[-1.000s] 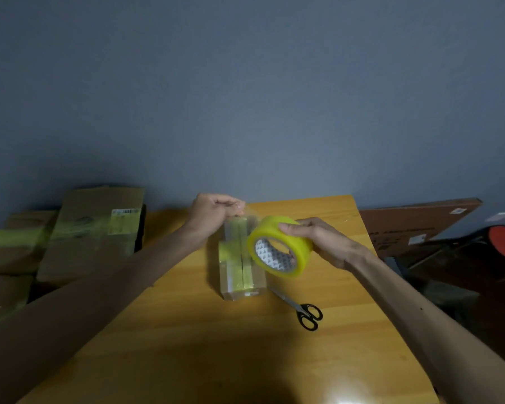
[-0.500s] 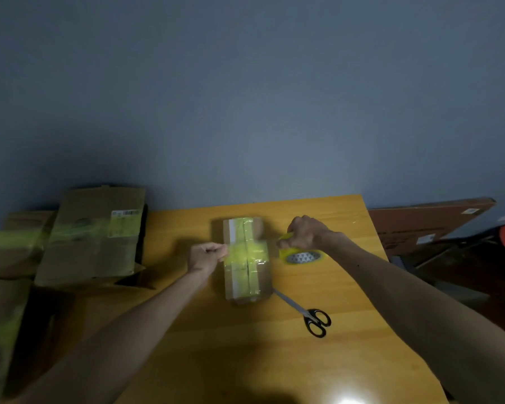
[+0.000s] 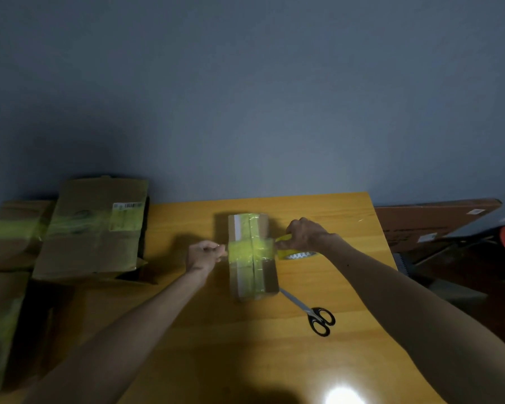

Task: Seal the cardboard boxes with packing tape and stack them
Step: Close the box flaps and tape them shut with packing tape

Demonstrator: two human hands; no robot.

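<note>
Head view, task's thing: one small cardboard box [image 3: 252, 258] stands near the centre of the frame, a little to the right, on the yellow table [image 3: 333, 217]. One band of tape runs along its top.
Tape strip: a yellow tape strip [image 3: 250, 252] lies across the top of the box, from the left edge to the right edge.
Left hand: the left hand [image 3: 204, 255], just left of the box, pinches the free end of the strip with curled fingers.
Right hand: the right hand [image 3: 306, 237], just right of the box, is curled around the tape roll [image 3: 296, 254], which is low, near the table.
Handling: I judge the box light and rather stiff, but its walls can dent, so it is better to take it by the two long sides. The tape is thin and sticky, so it must be kept tight.
Count: one box on the table, one roll, one scissors [image 3: 318, 319] to the lower right of the box, two hands.
Other boxes: three taped boxes [image 3: 94, 228] at the left of the frame, maybe more; it is too dark there to be sure.
</note>
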